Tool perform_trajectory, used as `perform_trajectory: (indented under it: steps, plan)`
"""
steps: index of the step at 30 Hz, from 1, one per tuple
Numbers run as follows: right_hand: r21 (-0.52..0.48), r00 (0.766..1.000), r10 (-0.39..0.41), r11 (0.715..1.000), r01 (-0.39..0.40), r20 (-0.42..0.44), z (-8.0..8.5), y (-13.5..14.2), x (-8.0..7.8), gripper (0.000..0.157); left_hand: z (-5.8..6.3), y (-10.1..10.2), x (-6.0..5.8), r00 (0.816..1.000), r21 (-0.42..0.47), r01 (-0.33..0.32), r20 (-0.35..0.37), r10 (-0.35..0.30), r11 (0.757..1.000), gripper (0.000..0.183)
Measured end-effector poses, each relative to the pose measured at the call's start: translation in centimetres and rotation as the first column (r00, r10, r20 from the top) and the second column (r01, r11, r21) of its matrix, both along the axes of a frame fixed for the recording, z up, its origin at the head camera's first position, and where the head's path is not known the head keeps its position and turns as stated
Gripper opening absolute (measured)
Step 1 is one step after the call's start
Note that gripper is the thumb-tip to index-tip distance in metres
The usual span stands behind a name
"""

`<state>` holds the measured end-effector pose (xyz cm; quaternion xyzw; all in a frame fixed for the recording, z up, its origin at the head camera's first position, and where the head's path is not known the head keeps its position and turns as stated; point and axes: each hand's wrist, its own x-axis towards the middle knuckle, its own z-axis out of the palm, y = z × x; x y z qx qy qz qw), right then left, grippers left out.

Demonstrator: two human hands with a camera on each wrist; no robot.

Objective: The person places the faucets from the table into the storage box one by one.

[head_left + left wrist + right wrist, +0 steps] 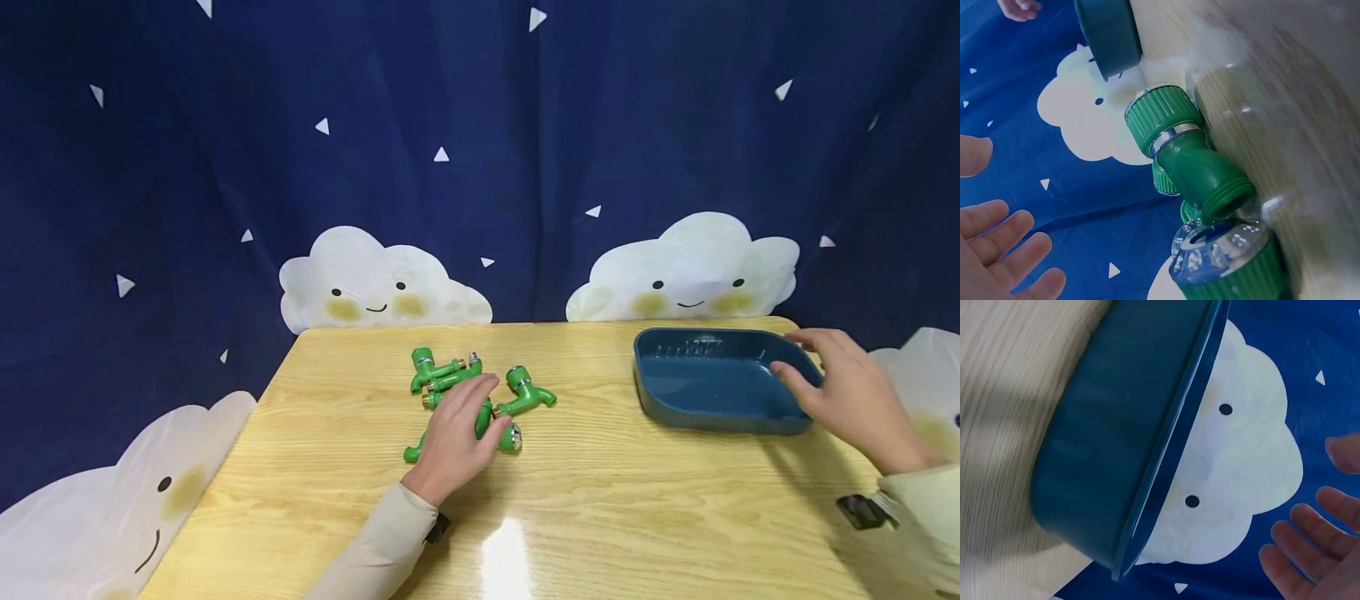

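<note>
Several green plastic taps (pixel 525 397) with silvery trim lie in a loose cluster on the table, left of its middle. Over the cluster is my left hand (pixel 456 433), fingers apart and holding nothing; it hides some of the taps in the head view. From the left wrist, a tap (pixel 1188 162) and the clear-topped knob (pixel 1229 256) of another show close up, beyond the fingers (pixel 1010 250). My right hand (pixel 858 396) hovers at the right end of a dark blue basin (pixel 720 421), its fingers (pixel 1310 544) loosely spread with nothing between them.
The light wooden table (pixel 600 500) reaches back to a navy curtain (pixel 480 108) printed with white clouds and triangles. Bare wood lies between the taps and the basin, and toward the front edge.
</note>
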<state>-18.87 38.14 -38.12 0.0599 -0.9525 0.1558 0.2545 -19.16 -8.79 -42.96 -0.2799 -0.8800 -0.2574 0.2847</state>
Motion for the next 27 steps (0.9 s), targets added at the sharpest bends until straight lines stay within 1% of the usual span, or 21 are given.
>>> perform_trajectory:
  steps: [3, 8, 12, 16, 20, 27]
  plan:
    - [-0.003, 1.0, -0.016, 1.0, 0.016, 0.027, 0.2, 0.4, -0.4, 0.045, 0.0, -0.2, 0.1, 1.0, 0.003, -0.008, 0.002, 0.008, 1.0, 0.05]
    - [0.003, 0.999, -0.04, 0.999, 0.04, 0.036, -0.2, 1.6, -0.8, 0.044, -0.2, -0.2, 0.2, 1.0, -0.008, -0.004, -0.014, 0.004, 1.0, 0.05]
    - [0.013, 0.998, -0.052, 0.999, 0.051, 0.037, -0.3, 2.7, -1.5, 0.042, -0.1, -0.2, 0.0, 1.0, -0.003, 0.006, -0.028, -0.006, 1.0, 0.051]
    - [0.025, 0.997, -0.053, 0.998, 0.052, 0.059, -0.2, 3.7, -2.0, 0.042, -0.1, -0.4, -0.1, 0.999, 0.007, 0.006, -0.032, -0.006, 1.0, 0.051]
    - [0.029, 0.994, -0.06, 0.998, 0.058, 0.096, -0.1, 4.5, -2.2, 0.044, -0.2, -0.6, -0.1, 1.0, 0.001, -0.003, -0.023, 0.003, 1.0, 0.051]
    - [0.029, 0.981, -0.104, 0.995, 0.101, 0.162, -0.3, 5.0, -2.2, 0.048, -0.3, -0.6, 0.0, 1.0, 0.011, 0.007, -0.017, -0.007, 1.0, 0.05]
